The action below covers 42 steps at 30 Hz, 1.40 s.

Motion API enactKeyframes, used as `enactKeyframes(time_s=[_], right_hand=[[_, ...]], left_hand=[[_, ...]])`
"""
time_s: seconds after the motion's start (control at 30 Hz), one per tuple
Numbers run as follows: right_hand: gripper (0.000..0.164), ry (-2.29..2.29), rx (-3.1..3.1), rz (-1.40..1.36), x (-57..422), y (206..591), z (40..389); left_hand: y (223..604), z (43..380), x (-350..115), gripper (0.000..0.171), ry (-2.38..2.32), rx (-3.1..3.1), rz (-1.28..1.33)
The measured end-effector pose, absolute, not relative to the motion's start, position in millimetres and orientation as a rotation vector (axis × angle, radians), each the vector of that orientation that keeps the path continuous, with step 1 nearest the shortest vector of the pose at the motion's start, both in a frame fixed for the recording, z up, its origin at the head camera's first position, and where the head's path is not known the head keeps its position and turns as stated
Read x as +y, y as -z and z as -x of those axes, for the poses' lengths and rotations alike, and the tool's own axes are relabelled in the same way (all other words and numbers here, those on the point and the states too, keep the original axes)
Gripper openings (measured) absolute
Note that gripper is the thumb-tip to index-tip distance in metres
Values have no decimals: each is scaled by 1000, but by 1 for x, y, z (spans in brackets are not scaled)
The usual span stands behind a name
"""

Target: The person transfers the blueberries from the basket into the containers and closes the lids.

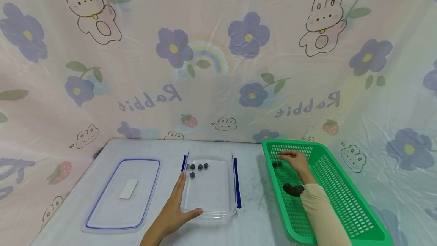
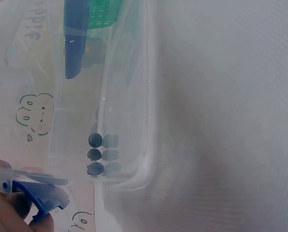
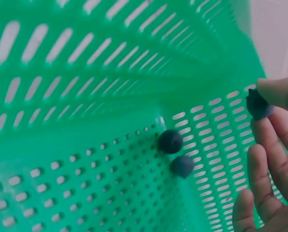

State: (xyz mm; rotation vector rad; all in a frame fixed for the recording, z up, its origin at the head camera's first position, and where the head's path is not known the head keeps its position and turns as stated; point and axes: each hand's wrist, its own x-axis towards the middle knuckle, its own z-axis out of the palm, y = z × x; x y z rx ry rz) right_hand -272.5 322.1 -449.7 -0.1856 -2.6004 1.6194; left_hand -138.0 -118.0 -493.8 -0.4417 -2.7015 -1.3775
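Note:
A clear plastic container (image 1: 208, 196) with blue side latches (image 1: 238, 185) stands at the middle of the table. Several blueberries (image 1: 200, 166) lie near its far left corner. My left hand (image 1: 172, 210) touches the left side of this container, fingers extended and thumb spread by the near rim. In the left wrist view, fingertips show beside a blue latch (image 2: 42, 195). Over the far end of the green basket (image 1: 277, 189), my right hand (image 1: 296, 164) pinches one blueberry (image 3: 259, 104) between thumb and fingers. Two other blueberries (image 3: 170, 141) lie below it on the basket floor.
To the left, a clear lid (image 1: 109, 204) with a blue seal lies flat, bearing a white rectangular piece (image 1: 128, 188). A patterned curtain (image 1: 211, 86) hangs behind the table. The dark curved object (image 1: 293, 190) beside the right sleeve is unclear.

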Motion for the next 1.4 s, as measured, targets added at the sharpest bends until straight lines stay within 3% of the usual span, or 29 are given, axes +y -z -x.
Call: enactKeyframes(time_s=[0.63, 1.1, 1.4], right_hand=[[58, -1748, -2449, 85, 315, 409, 254], [40, -1841, -2298, -184, 275, 383, 247], [39, -1869, -2258, -325, 244, 374, 243]], left_hand=[[495, 138, -118, 116, 1359, -2694, 452], [493, 138, -118, 116, 1391, -2689, 454], [493, 138, -118, 116, 1378, -2682, 455]])
